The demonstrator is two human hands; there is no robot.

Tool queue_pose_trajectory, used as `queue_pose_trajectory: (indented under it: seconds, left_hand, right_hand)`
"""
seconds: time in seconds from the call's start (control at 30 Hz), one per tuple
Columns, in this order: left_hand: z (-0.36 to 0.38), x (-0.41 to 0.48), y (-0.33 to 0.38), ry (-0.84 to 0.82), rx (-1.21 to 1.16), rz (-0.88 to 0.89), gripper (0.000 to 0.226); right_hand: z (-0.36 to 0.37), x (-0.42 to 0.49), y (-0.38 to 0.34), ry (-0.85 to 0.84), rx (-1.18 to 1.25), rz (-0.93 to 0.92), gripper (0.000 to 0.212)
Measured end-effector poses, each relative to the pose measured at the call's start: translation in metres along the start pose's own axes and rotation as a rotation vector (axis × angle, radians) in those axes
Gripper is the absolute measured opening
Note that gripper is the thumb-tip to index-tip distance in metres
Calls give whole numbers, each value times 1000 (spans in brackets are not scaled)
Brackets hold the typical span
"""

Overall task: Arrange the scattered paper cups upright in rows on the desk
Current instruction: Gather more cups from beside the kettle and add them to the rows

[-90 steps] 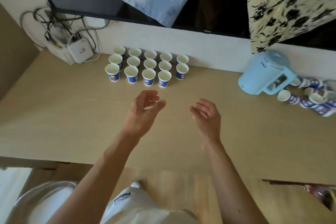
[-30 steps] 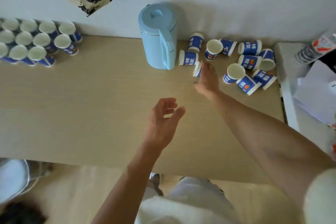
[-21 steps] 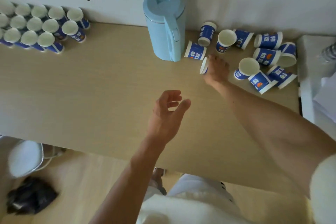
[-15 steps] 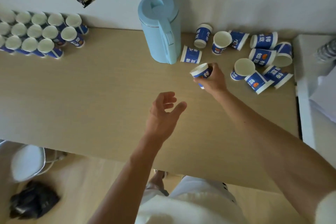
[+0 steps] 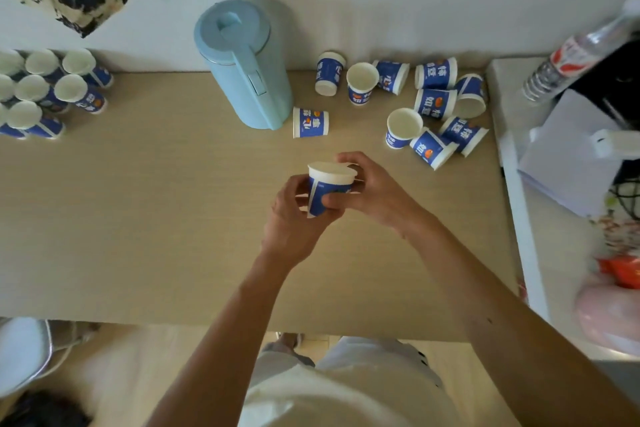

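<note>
A blue and white paper cup (image 5: pixel 329 185) is held upright above the middle of the wooden desk (image 5: pixel 138 218). My left hand (image 5: pixel 294 218) wraps its lower left side and my right hand (image 5: pixel 372 189) grips it from the right. Several more cups lie scattered at the back right, one on its side (image 5: pixel 310 122) by the kettle, others tipped or upright (image 5: pixel 403 126) in a loose pile (image 5: pixel 436 104). At the far left edge stand rows of upright cups (image 5: pixel 71 88).
A light blue kettle (image 5: pixel 244 62) stands at the back centre against the white wall. A white side surface (image 5: pixel 519 201) to the right holds a plastic water bottle (image 5: pixel 568 55), papers (image 5: pixel 571 163) and a dark device. A stool (image 5: pixel 20 354) sits lower left.
My right hand picked one cup off the desk near the kettle and carried it toward the middle. My left hand rose to meet it and now both hands hold it.
</note>
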State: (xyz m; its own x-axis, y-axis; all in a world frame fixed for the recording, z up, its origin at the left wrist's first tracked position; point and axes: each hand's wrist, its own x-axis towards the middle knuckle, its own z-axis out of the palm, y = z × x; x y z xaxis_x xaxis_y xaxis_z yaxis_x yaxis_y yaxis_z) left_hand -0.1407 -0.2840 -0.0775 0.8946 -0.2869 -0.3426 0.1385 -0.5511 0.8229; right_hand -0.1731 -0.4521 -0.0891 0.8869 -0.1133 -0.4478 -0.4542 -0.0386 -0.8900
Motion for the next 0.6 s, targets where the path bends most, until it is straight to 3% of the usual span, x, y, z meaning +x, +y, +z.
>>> queue_pose_trajectory:
  seconds: [0.13, 0.23, 0.33, 0.47, 0.6]
  left_hand:
    - [3, -6, -6, 31, 2, -27, 58]
    - [-4, -10, -13, 94, 13, -69, 59]
    - [-14, -17, -19, 153, 19, -107, 53]
    - [-26, -31, -26, 221, 12, -142, 46]
    - [-37, -46, -32, 263, -23, -157, 46]
  right_hand:
    - [-23, 5, -7, -144, -21, 18, 78]
    - [-34, 43, -15, 67, -68, -55, 69]
    - [-26, 100, -18, 201, -418, -161, 70]
    - [2, 167, -17, 91, -983, -217, 82]
    - [27, 191, 1, 8, -1193, -219, 81]
